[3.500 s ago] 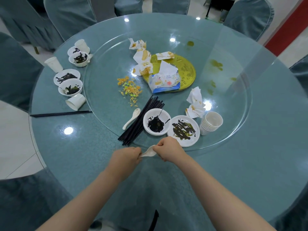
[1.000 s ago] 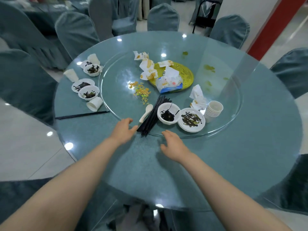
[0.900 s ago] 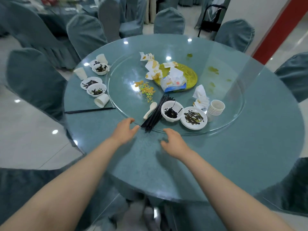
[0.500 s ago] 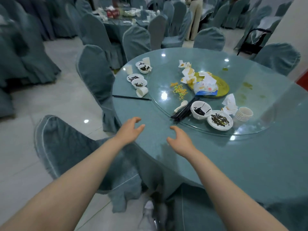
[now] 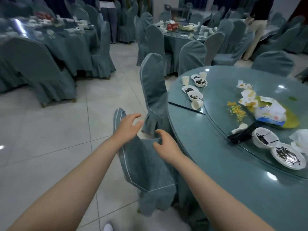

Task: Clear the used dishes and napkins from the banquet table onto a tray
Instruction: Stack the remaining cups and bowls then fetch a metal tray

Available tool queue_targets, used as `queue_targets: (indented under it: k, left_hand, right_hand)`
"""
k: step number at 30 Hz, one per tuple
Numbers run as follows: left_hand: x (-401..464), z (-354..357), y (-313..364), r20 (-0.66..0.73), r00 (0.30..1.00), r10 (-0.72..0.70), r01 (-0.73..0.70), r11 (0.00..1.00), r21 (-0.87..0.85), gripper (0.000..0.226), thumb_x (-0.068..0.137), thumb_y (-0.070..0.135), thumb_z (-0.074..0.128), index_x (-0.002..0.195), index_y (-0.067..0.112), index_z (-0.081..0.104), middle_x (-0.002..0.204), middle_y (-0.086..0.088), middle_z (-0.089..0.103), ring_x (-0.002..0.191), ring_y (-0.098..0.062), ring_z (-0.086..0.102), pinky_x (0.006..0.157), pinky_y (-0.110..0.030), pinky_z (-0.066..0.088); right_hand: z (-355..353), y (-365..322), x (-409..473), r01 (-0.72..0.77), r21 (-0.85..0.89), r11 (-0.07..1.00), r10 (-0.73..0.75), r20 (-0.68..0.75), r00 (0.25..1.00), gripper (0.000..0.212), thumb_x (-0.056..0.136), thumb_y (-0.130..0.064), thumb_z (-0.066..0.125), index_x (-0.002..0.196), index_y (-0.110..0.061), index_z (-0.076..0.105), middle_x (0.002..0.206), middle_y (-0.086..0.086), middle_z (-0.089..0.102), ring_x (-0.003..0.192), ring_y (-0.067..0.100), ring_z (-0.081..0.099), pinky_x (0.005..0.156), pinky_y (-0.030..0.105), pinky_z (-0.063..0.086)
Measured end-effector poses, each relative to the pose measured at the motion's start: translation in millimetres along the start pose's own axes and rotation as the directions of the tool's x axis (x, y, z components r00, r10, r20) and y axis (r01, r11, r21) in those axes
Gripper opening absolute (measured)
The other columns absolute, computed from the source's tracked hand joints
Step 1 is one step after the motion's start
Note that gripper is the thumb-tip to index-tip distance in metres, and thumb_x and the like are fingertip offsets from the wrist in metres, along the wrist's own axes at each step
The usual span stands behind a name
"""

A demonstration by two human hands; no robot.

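Observation:
The round banquet table (image 5: 208, 147) lies at my right, with a glass turntable (image 5: 216, 104) on it. On the turntable are a dirty bowl (image 5: 263, 140), a dirty plate (image 5: 287, 155), black chopsticks (image 5: 240, 136), a white spoon (image 5: 239, 127), crumpled napkins (image 5: 248, 94) and a yellow tray (image 5: 290, 120). Small bowls (image 5: 195, 95) and paper cups (image 5: 185, 80) stand at the table's left rim. My left hand (image 5: 128, 126) and my right hand (image 5: 164, 144) hover empty over a chair, left of the table, fingers loosely spread.
A covered chair (image 5: 150, 164) stands below my hands and another (image 5: 152, 90) beyond it against the table. Tiled floor (image 5: 50, 130) spreads to the left. Other set tables (image 5: 50, 35) with chairs fill the back, and people (image 5: 257, 27) stand there.
My view has swung left, away from the table. The spoon I held earlier now lies on the turntable. Both hands have left the table edge and hang over the chair.

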State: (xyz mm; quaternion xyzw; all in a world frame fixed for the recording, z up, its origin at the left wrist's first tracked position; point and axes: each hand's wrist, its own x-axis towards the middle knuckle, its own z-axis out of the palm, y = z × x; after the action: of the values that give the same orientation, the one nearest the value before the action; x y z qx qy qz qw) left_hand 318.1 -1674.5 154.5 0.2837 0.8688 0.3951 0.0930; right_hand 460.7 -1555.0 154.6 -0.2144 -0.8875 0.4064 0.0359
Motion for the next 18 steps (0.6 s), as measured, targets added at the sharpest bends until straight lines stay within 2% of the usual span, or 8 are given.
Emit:
queue_targets:
  k: [2, 4, 6, 8, 11, 14, 18]
  left_hand:
    - [9, -27, -25, -0.017, 1.0, -0.019, 0.019, 1.0, 0.003, 0.041, 0.097, 0.031, 0.053, 0.135, 0.015, 0.053, 0.137, -0.001, 0.053, 0.127, -0.018, 0.047, 0.106, -0.029, 0.034]
    - [20, -55, -54, -0.02, 0.999, -0.042, 0.042, 0.999, 0.013, 0.043, 0.097, 0.036, 0.051, 0.136, 0.018, 0.052, 0.139, 0.001, 0.053, 0.131, -0.018, 0.045, 0.11, -0.034, 0.035]
    - [29, -84, -85, -0.016, 0.998, -0.065, 0.065, 0.998, 0.02, 0.044, 0.098, 0.037, 0.049, 0.138, 0.02, 0.049, 0.14, 0.003, 0.051, 0.131, -0.016, 0.043, 0.11, -0.035, 0.035]
    - [38, -110, -116, -0.002, 0.996, -0.086, 0.086, 0.996, 0.025, 0.044, 0.098, 0.036, 0.049, 0.139, 0.02, 0.048, 0.142, 0.003, 0.049, 0.132, -0.014, 0.042, 0.111, -0.033, 0.033]
    - [52, -144, -158, 0.028, 0.995, -0.092, 0.092, 0.995, 0.028, 0.043, 0.098, 0.035, 0.049, 0.139, 0.02, 0.048, 0.143, 0.005, 0.048, 0.133, -0.011, 0.041, 0.107, -0.023, 0.03]
    - [70, -170, -190, 0.042, 0.993, -0.112, 0.111, 0.994, 0.009, 0.043, 0.098, 0.035, 0.049, 0.139, 0.021, 0.048, 0.143, 0.006, 0.047, 0.133, -0.009, 0.04, 0.105, -0.02, 0.027]
    - [98, -193, -220, 0.046, 0.993, -0.11, 0.111, 0.993, -0.036, 0.042, 0.099, 0.035, 0.049, 0.139, 0.024, 0.047, 0.143, 0.009, 0.046, 0.133, -0.006, 0.039, 0.104, -0.019, 0.026]
  right_hand:
    - [27, -30, 20, 0.051, 0.013, 0.999, -0.051, 0.025, 0.998, 0.053, 0.09, -0.016, 0.054, 0.142, -0.011, 0.041, 0.143, 0.005, 0.046, 0.132, 0.019, 0.042, 0.101, 0.022, 0.032]
    - [53, -61, 44, 0.088, 0.033, 0.996, -0.088, 0.021, 0.996, 0.05, 0.09, -0.015, 0.054, 0.139, -0.012, 0.044, 0.14, 0.003, 0.048, 0.13, 0.018, 0.044, 0.096, 0.018, 0.031]
    - [78, -91, 70, 0.1, 0.058, 0.993, -0.101, 0.018, 0.995, 0.05, 0.091, -0.016, 0.053, 0.14, -0.014, 0.043, 0.14, 0.002, 0.047, 0.13, 0.018, 0.044, 0.098, 0.022, 0.033]
    - [105, -117, 92, 0.099, 0.077, 0.992, -0.1, 0.005, 0.995, 0.052, 0.092, -0.019, 0.052, 0.143, -0.017, 0.039, 0.145, -0.001, 0.042, 0.135, 0.016, 0.039, 0.105, 0.026, 0.032]
    - [145, -148, 121, 0.112, 0.096, 0.989, -0.111, -0.014, 0.994, 0.052, 0.093, -0.02, 0.05, 0.144, -0.02, 0.037, 0.149, -0.006, 0.039, 0.137, 0.011, 0.033, 0.105, 0.019, 0.026]
    - [175, -171, 148, 0.106, 0.126, 0.986, -0.107, -0.003, 0.994, 0.051, 0.093, -0.019, 0.05, 0.143, -0.021, 0.038, 0.148, -0.008, 0.038, 0.138, 0.009, 0.032, 0.109, 0.021, 0.027]
    - [198, -187, 188, 0.085, 0.132, 0.988, -0.086, 0.0, 0.996, 0.05, 0.094, -0.018, 0.049, 0.143, -0.021, 0.039, 0.147, -0.008, 0.04, 0.137, 0.008, 0.032, 0.105, 0.016, 0.023]
